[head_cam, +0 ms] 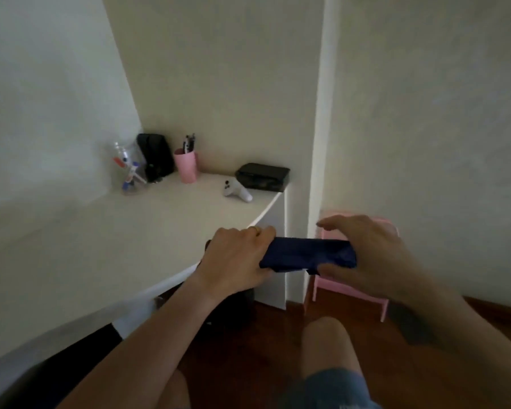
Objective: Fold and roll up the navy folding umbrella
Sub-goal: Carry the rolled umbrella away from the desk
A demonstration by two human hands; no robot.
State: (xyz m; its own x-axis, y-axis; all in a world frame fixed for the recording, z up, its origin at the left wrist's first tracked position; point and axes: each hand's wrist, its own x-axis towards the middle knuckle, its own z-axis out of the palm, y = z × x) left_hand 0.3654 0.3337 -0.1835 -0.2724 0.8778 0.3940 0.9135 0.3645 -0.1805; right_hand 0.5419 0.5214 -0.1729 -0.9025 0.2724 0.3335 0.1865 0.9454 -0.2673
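The navy folding umbrella [307, 254] is a short, collapsed bundle held level in the air between both hands, just off the right end of the white desk. My left hand [236, 256] is closed around its left end, with a ring showing on one finger. My right hand [369, 252] wraps the right end, thumb underneath and fingers spread over the top. The umbrella's handle and strap are hidden by my hands.
The white desk [115, 246] carries a pink pen cup [186, 166], a black pouch [155, 157], a clear bottle [130, 169], a white controller [238, 191] and a black box [263, 176]. A pink stool [354, 290] stands behind the umbrella by the wall. My knee [328, 343] is below.
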